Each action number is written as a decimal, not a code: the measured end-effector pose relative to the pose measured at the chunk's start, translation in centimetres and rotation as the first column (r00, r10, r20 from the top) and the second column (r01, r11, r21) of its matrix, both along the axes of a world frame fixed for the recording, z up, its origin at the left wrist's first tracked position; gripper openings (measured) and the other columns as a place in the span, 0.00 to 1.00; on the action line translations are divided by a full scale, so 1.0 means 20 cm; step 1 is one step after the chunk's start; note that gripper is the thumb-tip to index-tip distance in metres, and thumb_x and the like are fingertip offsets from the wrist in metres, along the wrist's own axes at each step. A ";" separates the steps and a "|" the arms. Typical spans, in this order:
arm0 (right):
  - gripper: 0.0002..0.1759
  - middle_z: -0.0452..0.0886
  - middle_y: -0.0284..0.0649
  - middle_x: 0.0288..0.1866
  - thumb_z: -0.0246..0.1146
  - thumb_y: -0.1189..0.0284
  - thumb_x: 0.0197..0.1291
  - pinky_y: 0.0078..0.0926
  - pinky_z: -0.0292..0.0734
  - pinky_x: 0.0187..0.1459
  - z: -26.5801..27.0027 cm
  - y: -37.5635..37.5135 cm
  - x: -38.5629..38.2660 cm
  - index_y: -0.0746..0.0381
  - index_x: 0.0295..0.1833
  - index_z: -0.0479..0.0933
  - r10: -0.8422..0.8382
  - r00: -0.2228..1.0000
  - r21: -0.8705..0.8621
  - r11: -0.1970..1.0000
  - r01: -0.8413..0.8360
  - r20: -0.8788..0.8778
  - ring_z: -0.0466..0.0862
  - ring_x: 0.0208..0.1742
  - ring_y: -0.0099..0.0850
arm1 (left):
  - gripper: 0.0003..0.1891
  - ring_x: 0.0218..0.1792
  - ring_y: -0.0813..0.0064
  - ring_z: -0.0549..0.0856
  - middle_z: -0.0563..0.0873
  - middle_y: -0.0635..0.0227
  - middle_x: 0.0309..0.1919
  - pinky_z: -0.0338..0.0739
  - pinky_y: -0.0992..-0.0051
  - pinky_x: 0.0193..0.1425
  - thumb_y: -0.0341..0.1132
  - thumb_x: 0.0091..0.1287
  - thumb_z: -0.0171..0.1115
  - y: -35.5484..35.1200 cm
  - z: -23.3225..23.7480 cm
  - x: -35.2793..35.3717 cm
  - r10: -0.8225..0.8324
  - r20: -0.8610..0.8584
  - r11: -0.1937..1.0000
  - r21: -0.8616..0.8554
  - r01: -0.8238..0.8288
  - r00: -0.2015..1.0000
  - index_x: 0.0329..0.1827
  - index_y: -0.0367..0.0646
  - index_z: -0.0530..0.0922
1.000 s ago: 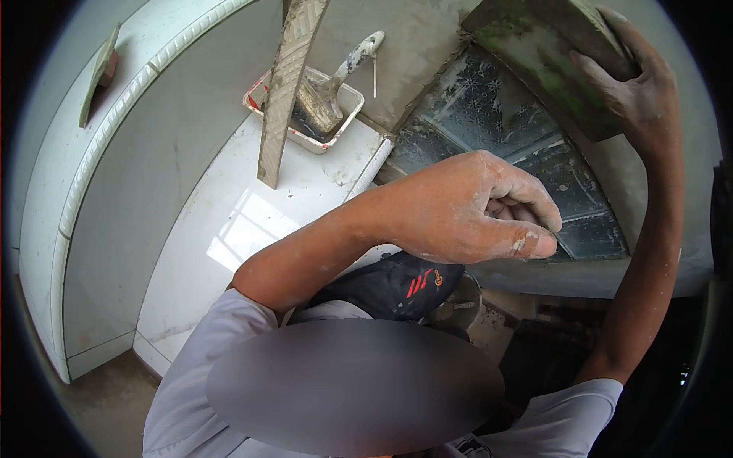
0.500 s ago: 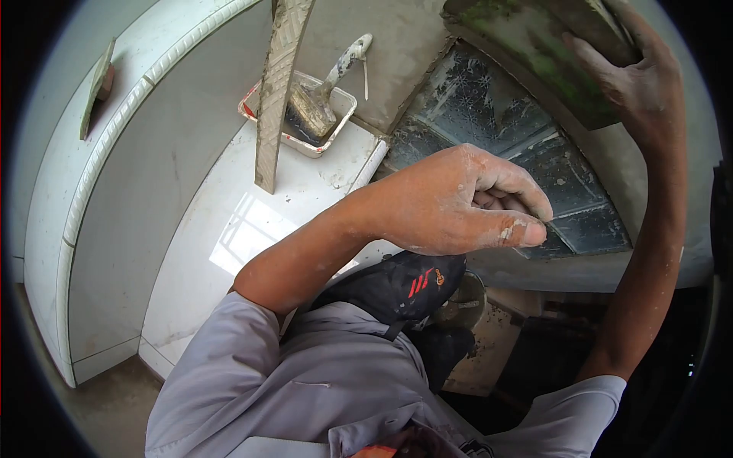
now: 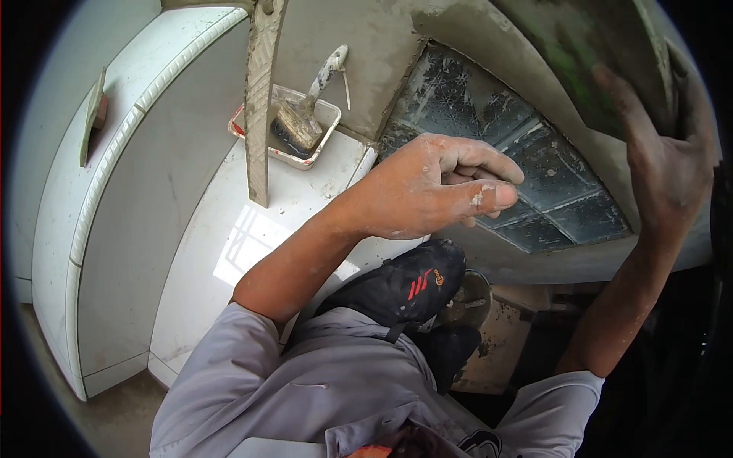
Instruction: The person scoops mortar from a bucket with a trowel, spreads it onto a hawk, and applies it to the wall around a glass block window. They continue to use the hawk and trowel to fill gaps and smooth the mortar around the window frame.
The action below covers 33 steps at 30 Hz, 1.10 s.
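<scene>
My left hand (image 3: 427, 187) hangs in mid-view, loosely curled, with a gap between thumb and index finger and nothing visible in it. Pale dust coats its fingers. At the upper right, my right hand (image 3: 668, 164) grips the edge of a flat, green-stained board (image 3: 588, 72), its thumb on the near face and its other fingers behind. Any handle on the board is hidden. Beyond my left hand is a patterned glass-block panel (image 3: 527, 153) set into the plastered wall.
A brush (image 3: 298, 126) rests in a white tray (image 3: 332, 122) on the white tiled ledge (image 3: 198, 282). A long ridged strip (image 3: 262, 114) leans beside it. Another flat board (image 3: 92, 118) stands on the curved shelf at left. A bucket (image 3: 477, 301) sits below, by my knee.
The view has shifted slightly. My right hand and the board have moved right, uncovering more of the glass panel's upper side. My left hand appears a little farther left, with its thumb and index finger slightly apart.
</scene>
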State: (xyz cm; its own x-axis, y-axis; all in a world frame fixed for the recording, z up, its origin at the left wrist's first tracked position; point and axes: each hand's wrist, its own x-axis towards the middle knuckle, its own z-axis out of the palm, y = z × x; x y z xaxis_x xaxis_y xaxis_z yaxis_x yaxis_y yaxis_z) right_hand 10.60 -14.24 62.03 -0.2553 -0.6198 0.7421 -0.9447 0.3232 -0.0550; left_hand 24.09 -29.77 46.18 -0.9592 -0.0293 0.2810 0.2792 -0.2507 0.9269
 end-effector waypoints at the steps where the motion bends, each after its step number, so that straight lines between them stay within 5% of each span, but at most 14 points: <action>1: 0.27 0.87 0.41 0.55 0.75 0.77 0.58 0.28 0.83 0.55 -0.12 0.02 0.10 0.64 0.63 0.79 -0.032 0.999 -0.062 0.998 0.030 -0.024 0.87 0.53 0.30 | 0.31 0.52 0.68 0.88 0.88 0.54 0.51 0.84 0.71 0.52 0.51 0.71 0.68 0.02 0.00 -0.01 0.014 0.008 0.999 0.031 -0.014 1.000 0.65 0.33 0.78; 5: 0.32 0.85 0.43 0.49 0.74 0.82 0.44 0.34 0.80 0.50 -0.50 0.10 0.09 0.57 0.60 0.83 0.012 0.966 -0.078 0.996 -0.033 -0.257 0.86 0.48 0.39 | 0.35 0.60 0.67 0.83 0.82 0.55 0.62 0.80 0.66 0.62 0.54 0.75 0.63 0.13 -0.09 -0.10 0.107 -0.200 0.931 0.365 -0.027 0.974 0.73 0.33 0.69; 8: 0.34 0.83 0.40 0.48 0.70 0.81 0.46 0.39 0.77 0.50 -0.69 0.13 0.14 0.50 0.64 0.82 -0.019 0.952 0.043 0.999 0.033 -0.306 0.84 0.49 0.39 | 0.33 0.62 0.67 0.82 0.81 0.56 0.62 0.77 0.62 0.67 0.52 0.76 0.61 0.13 -0.14 -0.10 0.174 -0.086 0.892 0.436 -0.120 0.981 0.71 0.32 0.68; 9: 0.35 0.82 0.39 0.49 0.69 0.80 0.47 0.40 0.76 0.50 -0.75 0.13 0.14 0.48 0.65 0.82 -0.003 0.952 0.078 0.997 0.028 -0.307 0.84 0.49 0.39 | 0.24 0.51 0.80 0.82 0.84 0.67 0.51 0.76 0.77 0.57 0.47 0.74 0.66 0.17 -0.09 -0.09 0.299 -0.027 0.840 0.482 -0.249 0.954 0.61 0.36 0.76; 13: 0.32 0.82 0.39 0.51 0.68 0.78 0.51 0.41 0.74 0.53 -0.83 0.07 0.16 0.46 0.65 0.82 0.038 0.971 0.078 0.997 -0.020 -0.236 0.83 0.51 0.40 | 0.21 0.51 0.78 0.83 0.84 0.64 0.52 0.77 0.73 0.58 0.39 0.73 0.65 0.11 -0.14 -0.07 0.282 0.051 0.815 0.514 -0.267 0.958 0.61 0.35 0.75; 33: 0.33 0.82 0.38 0.54 0.68 0.77 0.52 0.42 0.74 0.54 -0.89 -0.02 0.08 0.45 0.66 0.82 -0.013 0.956 0.038 0.999 0.025 -0.292 0.83 0.52 0.40 | 0.20 0.51 0.75 0.85 0.84 0.62 0.51 0.80 0.73 0.56 0.37 0.71 0.65 -0.02 -0.19 -0.17 0.235 0.030 0.822 0.527 -0.215 0.972 0.60 0.34 0.75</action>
State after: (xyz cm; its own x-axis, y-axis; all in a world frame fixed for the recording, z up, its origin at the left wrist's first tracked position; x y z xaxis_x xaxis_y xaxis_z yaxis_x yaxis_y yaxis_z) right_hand 12.24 -14.59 44.15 -0.0437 -0.6481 0.7603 -0.9115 0.3375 0.2353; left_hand 20.77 -30.08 42.35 -0.8978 -0.3951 0.1944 0.4170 -0.6210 0.6637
